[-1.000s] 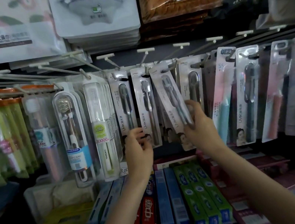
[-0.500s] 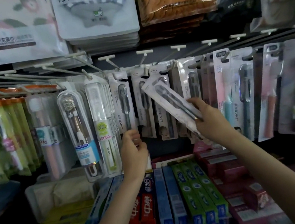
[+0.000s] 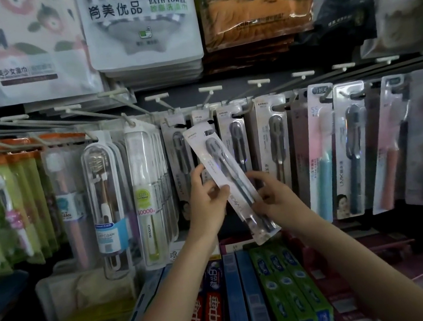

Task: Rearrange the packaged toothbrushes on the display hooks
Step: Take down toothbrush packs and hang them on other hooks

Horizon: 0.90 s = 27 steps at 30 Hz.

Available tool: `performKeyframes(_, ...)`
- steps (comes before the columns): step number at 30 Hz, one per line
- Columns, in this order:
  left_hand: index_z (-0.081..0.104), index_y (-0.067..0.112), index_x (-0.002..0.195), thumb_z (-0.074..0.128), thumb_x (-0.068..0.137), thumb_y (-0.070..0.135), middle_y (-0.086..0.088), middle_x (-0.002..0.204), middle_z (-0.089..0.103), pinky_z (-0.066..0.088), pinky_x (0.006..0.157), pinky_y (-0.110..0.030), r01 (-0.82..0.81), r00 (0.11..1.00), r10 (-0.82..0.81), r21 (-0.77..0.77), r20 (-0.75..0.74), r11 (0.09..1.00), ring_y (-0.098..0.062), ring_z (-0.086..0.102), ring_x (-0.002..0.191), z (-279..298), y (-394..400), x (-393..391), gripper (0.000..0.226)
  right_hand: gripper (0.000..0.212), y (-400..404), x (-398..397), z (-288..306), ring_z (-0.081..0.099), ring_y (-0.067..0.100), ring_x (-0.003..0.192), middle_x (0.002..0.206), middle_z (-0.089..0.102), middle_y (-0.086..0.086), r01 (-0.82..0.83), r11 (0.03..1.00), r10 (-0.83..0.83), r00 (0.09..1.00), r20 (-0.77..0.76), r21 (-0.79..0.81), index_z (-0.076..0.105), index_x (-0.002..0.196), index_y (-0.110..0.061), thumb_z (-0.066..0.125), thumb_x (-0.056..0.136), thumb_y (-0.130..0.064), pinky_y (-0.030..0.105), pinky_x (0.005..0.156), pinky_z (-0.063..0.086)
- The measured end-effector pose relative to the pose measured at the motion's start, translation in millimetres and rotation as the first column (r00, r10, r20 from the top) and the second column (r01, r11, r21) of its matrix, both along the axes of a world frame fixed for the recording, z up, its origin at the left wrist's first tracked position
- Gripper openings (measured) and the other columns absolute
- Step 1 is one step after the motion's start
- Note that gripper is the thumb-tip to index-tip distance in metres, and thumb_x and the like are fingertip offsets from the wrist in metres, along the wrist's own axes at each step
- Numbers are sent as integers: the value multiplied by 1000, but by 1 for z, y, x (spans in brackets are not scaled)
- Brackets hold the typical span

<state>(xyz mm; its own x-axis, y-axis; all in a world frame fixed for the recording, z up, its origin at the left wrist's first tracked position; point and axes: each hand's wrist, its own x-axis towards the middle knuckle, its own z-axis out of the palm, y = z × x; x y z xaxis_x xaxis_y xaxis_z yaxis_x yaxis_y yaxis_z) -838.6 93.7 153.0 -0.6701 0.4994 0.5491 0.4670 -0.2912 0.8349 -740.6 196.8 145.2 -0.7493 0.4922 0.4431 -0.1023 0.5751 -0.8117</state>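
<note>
L hand [image 3: 204,192] grips toothbrush pkg [image 3: 228,177] at mid | R hand [image 3: 272,195] grips lower part | pkg tilted, off hooks [image 3: 205,97], in front of hung grey packs [image 3: 273,136], above toothpaste boxes [image 3: 287,287]

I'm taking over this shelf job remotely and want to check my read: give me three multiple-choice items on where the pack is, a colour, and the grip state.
1. Where is the toothbrush pack?
A. hanging on a hook
B. off the hooks, in front of the hanging packs
C. lying on the boxes below

2. What colour are the toothpaste boxes under the right forearm?
A. green
B. orange
C. white

3. How is the pack held?
A. left hand alone
B. right hand alone
C. both hands

Answers:
1 B, its hang hole is clear of every hook.
2 A, they are green with blue ends.
3 C, fingers of both hands curl round it.
</note>
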Motion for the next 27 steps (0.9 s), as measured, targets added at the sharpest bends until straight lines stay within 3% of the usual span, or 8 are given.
performKeyframes(3,31,25,132,53,90,1,12,95,62,50,66,-13,23,999,-23,-5,33,1000,7,60,80,1,6,-3,53,46,7,3,0,62,19,82,88,62,6,27,999,-26,999,-25,40,49,123,-28,54,87,0,29,65,53)
performKeyframes(5,31,25,133,53,90,0,6,99,63,51,70,-16,40,998,-39,-7,57,999,5,60,82,-3,10,-4,55,34,13,5,2,60,14,89,96,62,1,48,999,-47,997,-55,15,52,119,-22,56,89,-6,22,72,49)
performKeyframes(8,30,26,136,55,89,0,6,94,65,46,68,-6,23,999,-26,-67,-42,998,9,59,80,-16,15,1,59,27,21,5,3,58,16,104,109,62,2,87,996,-85,993,-84,16,56,116,-14,55,90,-7,29,91,47)
performKeyframes(12,31,31,131,55,88,0,10,89,65,50,70,-16,14,1000,-14,12,-17,1000,4,61,79,-4,25,-6,58,28,21,3,5,58,11,100,103,62,-5,36,999,-35,997,-67,14,54,117,-13,53,91,-5,22,87,48)
performKeyframes(16,30,26,135,56,88,0,8,91,65,51,78,-27,55,998,-55,0,19,998,-4,62,86,5,36,-4,61,32,24,-1,5,61,18,99,106,64,1,77,988,-70,996,-57,135,51,117,-22,59,87,-11,40,89,50)
performKeyframes(18,27,25,140,57,88,2,3,94,66,51,80,-26,64,998,-64,-23,11,998,-8,62,90,7,43,-1,64,41,27,1,5,60,18,100,108,63,1,129,976,-117,990,-82,174,48,125,-17,57,87,-5,30,85,50)
performKeyframes(21,26,26,141,58,88,4,4,94,65,50,88,-31,77,997,-77,2,26,997,-6,61,90,13,51,4,66,42,32,5,9,60,14,93,102,62,-2,221,957,-194,969,-150,187,49,129,-13,53,89,-2,7,67,43)
performKeyframes(27,30,29,138,64,85,12,4,95,65,51,89,-31,62,997,-61,16,-39,998,-8,62,93,10,53,0,65,47,30,8,6,59,10,88,106,62,-2,300,930,-246,937,-249,211,45,135,-14,54,90,-3,1,69,42)
